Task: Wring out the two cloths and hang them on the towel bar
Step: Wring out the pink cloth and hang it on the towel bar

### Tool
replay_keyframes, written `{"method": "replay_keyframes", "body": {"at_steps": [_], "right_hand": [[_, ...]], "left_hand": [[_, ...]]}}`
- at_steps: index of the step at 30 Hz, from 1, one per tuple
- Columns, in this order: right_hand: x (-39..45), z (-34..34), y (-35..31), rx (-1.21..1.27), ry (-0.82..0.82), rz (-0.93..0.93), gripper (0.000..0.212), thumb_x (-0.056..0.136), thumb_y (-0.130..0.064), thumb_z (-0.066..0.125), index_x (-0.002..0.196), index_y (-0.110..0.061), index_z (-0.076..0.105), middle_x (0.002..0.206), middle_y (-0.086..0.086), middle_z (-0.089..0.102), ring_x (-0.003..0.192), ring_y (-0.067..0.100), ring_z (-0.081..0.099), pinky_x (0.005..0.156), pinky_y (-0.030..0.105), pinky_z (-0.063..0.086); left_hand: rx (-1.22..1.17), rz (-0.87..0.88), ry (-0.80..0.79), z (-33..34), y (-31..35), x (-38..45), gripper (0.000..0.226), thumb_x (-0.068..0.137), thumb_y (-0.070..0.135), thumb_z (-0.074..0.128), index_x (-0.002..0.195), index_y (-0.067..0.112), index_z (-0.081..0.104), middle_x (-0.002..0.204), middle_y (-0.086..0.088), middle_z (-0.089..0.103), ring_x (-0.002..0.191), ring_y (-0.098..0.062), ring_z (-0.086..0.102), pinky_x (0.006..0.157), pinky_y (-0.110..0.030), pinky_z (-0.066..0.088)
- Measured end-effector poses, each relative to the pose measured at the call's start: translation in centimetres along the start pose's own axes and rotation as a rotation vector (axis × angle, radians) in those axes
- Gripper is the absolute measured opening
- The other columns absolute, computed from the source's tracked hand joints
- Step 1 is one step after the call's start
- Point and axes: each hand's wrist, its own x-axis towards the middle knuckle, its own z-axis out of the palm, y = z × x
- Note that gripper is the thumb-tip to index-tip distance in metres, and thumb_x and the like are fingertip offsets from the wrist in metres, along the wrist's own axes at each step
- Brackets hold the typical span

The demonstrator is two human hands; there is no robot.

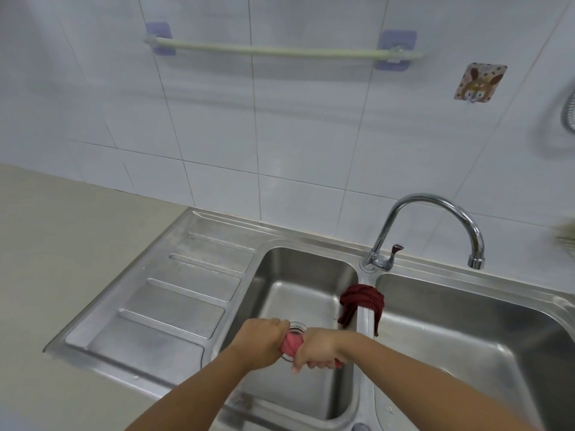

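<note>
A pink cloth [291,343] is twisted into a tight roll above the drain of the left sink basin [298,284]. My left hand [259,339] grips one end of it and my right hand [317,349] grips the other, fists close together. A dark red cloth [362,301] lies bunched over the divider between the two basins, apart from both hands. The pale green towel bar [280,51] is fixed high on the white tiled wall and has nothing on it.
A chrome tap [429,231] arches over the right basin [466,331]. The ribbed draining board [174,293] lies left of the basins, with beige counter [46,259] beyond. A rabbit-patterned wall hook [477,82] and a metal hose [569,113] are at the right.
</note>
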Motion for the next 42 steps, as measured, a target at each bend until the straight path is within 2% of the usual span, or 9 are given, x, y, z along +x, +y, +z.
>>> {"method": "replay_keyframes", "body": {"at_steps": [3,5,9,12,23,29,33,38,42], "right_hand": [[0.7,0.7,0.1,-0.329,0.255,-0.067,0.026,0.074,-0.035,0.068,0.093,-0.017,0.063,0.086,0.003,0.057,0.08,0.026,0.058,0.068,0.032,0.045],[1.0,1.2,0.5,-0.495,0.374,-0.117,0.023,0.08,-0.033,0.06,0.095,-0.016,0.062,0.09,0.006,0.061,0.091,0.03,0.062,0.07,0.031,0.043],[1.3,1.2,1.4,-0.746,0.528,-0.238,0.022,0.083,-0.03,0.05,0.093,-0.014,0.063,0.094,0.013,0.067,0.086,0.035,0.063,0.064,0.032,0.041],[1.0,0.0,1.5,-0.827,0.606,-0.339,0.021,0.083,-0.026,0.052,0.099,-0.014,0.06,0.093,0.013,0.068,0.084,0.036,0.063,0.065,0.036,0.045],[1.3,-3.1,0.8,-0.977,0.777,-0.57,0.018,0.087,-0.028,0.057,0.099,-0.015,0.055,0.086,0.006,0.07,0.075,0.031,0.065,0.054,0.033,0.04],[2.2,-2.3,1.1,-1.009,0.839,-0.595,0.028,0.073,-0.035,0.072,0.085,-0.02,0.052,0.073,-0.002,0.067,0.06,0.021,0.065,0.044,0.025,0.031],[2.3,-1.9,1.7,-0.943,0.835,-0.549,0.04,0.07,-0.036,0.071,0.094,-0.02,0.044,0.088,0.002,0.06,0.072,0.022,0.06,0.049,0.031,0.034],[2.3,-1.6,3.0,-1.03,0.846,-0.455,0.045,0.054,-0.053,0.079,0.068,-0.025,0.047,0.048,-0.006,0.056,0.035,0.012,0.052,0.037,0.018,0.021],[1.5,-0.9,2.8,-1.047,0.884,-0.437,0.034,0.065,-0.046,0.072,0.071,-0.018,0.053,0.05,-0.003,0.06,0.039,0.018,0.057,0.04,0.021,0.027]], "left_hand": [[-0.052,-0.106,-0.201,0.1,0.6,0.6,0.023,0.085,0.03,0.05,0.095,0.012,0.06,0.092,-0.009,0.069,0.081,-0.029,0.065,0.066,-0.033,0.048],[-0.124,-0.153,-0.293,-0.1,0.9,0.8,0.024,0.082,0.028,0.052,0.092,0.01,0.064,0.089,-0.011,0.068,0.084,-0.031,0.066,0.072,-0.036,0.052],[-0.448,-0.302,-0.464,-0.4,1.3,1.2,0.01,0.073,0.023,0.06,0.065,0.017,0.059,0.062,0.001,0.053,0.067,-0.022,0.056,0.062,-0.03,0.046],[-0.79,-0.431,-0.494,-1.3,1.8,1.6,0.022,0.066,0.017,0.065,0.049,0.02,0.051,0.052,0.005,0.048,0.051,-0.013,0.043,0.052,-0.026,0.033],[-1.661,-0.571,-0.835,-3.0,1.2,1.7,0.037,0.081,0.014,0.044,0.046,0.024,0.033,0.038,0.011,0.03,0.031,-0.004,0.019,0.037,-0.018,0.009],[-1.656,-0.616,-0.79,-2.0,1.1,0.9,0.037,0.081,0.016,0.05,0.048,0.025,0.036,0.04,0.011,0.032,0.032,-0.004,0.021,0.038,-0.018,0.01],[-1.437,-0.652,-0.72,-2.2,0.7,0.6,0.031,0.075,0.026,0.063,0.052,0.027,0.043,0.05,0.009,0.034,0.039,-0.005,0.021,0.042,-0.019,0.012],[-1.538,-0.641,-0.847,-2.2,1.3,0.3,0.035,0.079,0.023,0.055,0.047,0.026,0.039,0.041,0.012,0.034,0.034,-0.004,0.022,0.037,-0.017,0.011],[-1.657,-0.636,-0.892,-2.2,1.9,0.0,0.034,0.078,0.021,0.05,0.048,0.025,0.035,0.039,0.012,0.032,0.032,-0.004,0.021,0.036,-0.017,0.011]]}}
